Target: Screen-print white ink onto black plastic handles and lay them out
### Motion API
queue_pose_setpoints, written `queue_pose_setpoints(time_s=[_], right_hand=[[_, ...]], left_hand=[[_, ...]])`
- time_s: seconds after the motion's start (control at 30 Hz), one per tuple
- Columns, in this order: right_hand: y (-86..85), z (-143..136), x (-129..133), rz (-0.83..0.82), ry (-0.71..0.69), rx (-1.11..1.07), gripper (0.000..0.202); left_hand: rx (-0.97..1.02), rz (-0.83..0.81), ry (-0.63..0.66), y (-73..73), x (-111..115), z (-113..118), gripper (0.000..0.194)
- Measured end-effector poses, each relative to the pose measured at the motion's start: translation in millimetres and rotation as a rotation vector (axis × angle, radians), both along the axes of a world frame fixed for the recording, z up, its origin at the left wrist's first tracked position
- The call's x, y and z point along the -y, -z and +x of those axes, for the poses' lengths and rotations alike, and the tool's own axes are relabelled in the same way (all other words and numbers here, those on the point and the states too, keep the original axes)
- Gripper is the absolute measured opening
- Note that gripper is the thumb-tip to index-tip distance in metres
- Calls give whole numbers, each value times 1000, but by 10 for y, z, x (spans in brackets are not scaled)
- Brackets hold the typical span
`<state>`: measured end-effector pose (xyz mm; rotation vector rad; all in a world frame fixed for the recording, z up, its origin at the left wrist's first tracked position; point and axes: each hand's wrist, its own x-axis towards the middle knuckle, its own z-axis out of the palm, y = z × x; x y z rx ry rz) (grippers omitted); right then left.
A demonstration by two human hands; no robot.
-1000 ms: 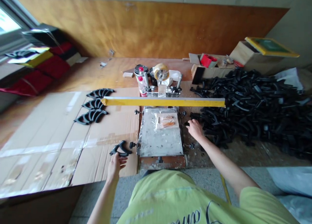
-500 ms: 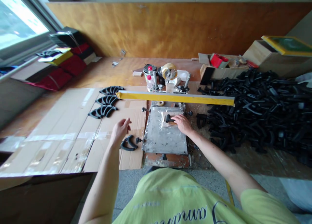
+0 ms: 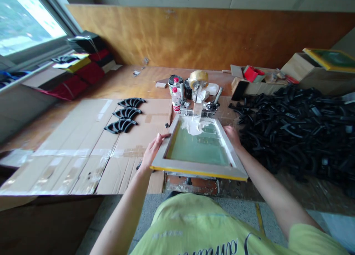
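Note:
A screen-printing frame (image 3: 199, 168) with a pale rim, yellow front edge and green mesh lies lowered over the metal base plate. White ink (image 3: 194, 127) is smeared across the far part of the mesh, where a pale scraper (image 3: 197, 110) stands. My left hand (image 3: 153, 148) grips the frame's left side, fingers along the rim. On the right side, my right hand (image 3: 232, 135) holds the opposite rim, its fingers partly hidden. The frame covers most of the plate and whatever lies on it. A black curved part (image 3: 139, 165) shows barely behind my left wrist.
Three groups of black curved parts (image 3: 127, 113) lie on cardboard (image 3: 80, 136) at left. A large heap of black parts (image 3: 294, 133) fills the right. Behind the frame stand a red-capped bottle (image 3: 175, 102), a tape roll (image 3: 198, 78) and metal posts (image 3: 218, 95).
The frame has swung down from its raised position over the plate. My right hand has left the black part on the plate; both hands now hold the frame's sides.

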<state>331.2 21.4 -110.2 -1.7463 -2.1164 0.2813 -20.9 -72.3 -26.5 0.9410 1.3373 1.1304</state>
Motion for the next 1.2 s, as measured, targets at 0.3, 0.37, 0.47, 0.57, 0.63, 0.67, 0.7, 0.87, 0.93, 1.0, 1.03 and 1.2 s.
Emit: queue_pose_setpoints(time_s=[0.3,0.37,0.47,0.57,0.63,0.67,0.7,0.87,0.93,1.0,1.03,1.2], right_hand=[[-367,-985,-708,80,-224,115,32],[-328,-1083,-636,-21,-233,197,18],[-258,-1021,-354,-13,-332,259,17],[-261,-861,-73,23,-553,269,21],[-312,-783,-12,5,-677,259,21],[-341,-765,-25,-14,-711,248,18],[-363,-763,-56,-29,-717,234,15],[-250,-856,-87,87,-501,189,16],[-155,-845,32,104,-543,187,23],[-120,-809,120,70,-611,160,24],[-135,-799,118,51,-617,138,22],[-425,-947,-381,26,-404,48,42]], left_hand=[[-82,-176,-9,1101,194,-15,75],[-92,-184,-2,1170,178,-25,71],[-82,-179,28,1202,187,-38,70],[-85,-171,46,1214,207,-34,69],[-99,-166,37,1216,214,-27,67],[-104,-165,29,1213,215,-24,67],[-107,-167,20,1206,215,-22,66],[-106,-191,21,1157,209,-32,68],[-97,-189,26,1142,211,-32,69],[-94,-180,25,1122,214,-24,70],[-96,-177,21,1102,215,-20,70],[-90,-185,26,791,217,-30,78]])
